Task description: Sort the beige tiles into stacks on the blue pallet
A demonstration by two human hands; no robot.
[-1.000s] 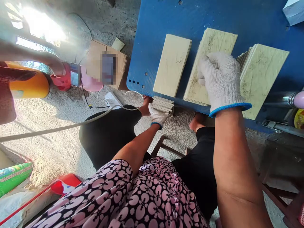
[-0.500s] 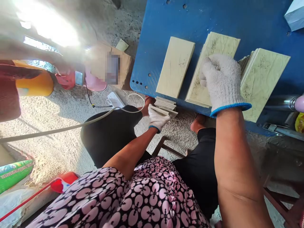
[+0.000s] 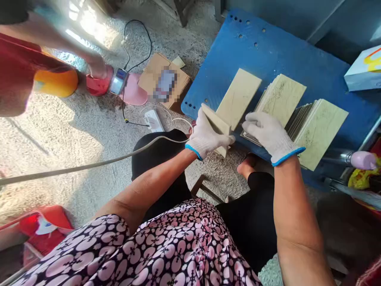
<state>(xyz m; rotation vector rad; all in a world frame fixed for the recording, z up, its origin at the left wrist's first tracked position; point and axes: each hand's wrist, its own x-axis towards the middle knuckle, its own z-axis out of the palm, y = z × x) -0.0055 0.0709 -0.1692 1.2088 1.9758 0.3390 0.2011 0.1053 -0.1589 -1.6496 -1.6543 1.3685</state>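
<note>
My left hand (image 3: 205,137), in a white knit glove, is closed on a pale rectangular tile (image 3: 217,125) held tilted at the near edge of the blue table (image 3: 268,51). My right hand (image 3: 268,133), also gloved, rests palm down with fingers spread on the near end of the middle tile stack (image 3: 281,99). A single cream tile (image 3: 238,97) lies flat to the left of that stack. A third, fanned stack (image 3: 320,129) leans at the right.
Another person's arm (image 3: 44,39) holds a red bottle (image 3: 102,83) at the upper left. A cardboard box (image 3: 163,81), a power strip (image 3: 153,120) and a hose (image 3: 89,165) lie on the sandy floor. A white box (image 3: 363,69) sits on the table's right.
My left hand has lifted a tile from the pile on the floor up to the table's edge. My right hand slid nearer along the middle stack. The camera swung left and up.
</note>
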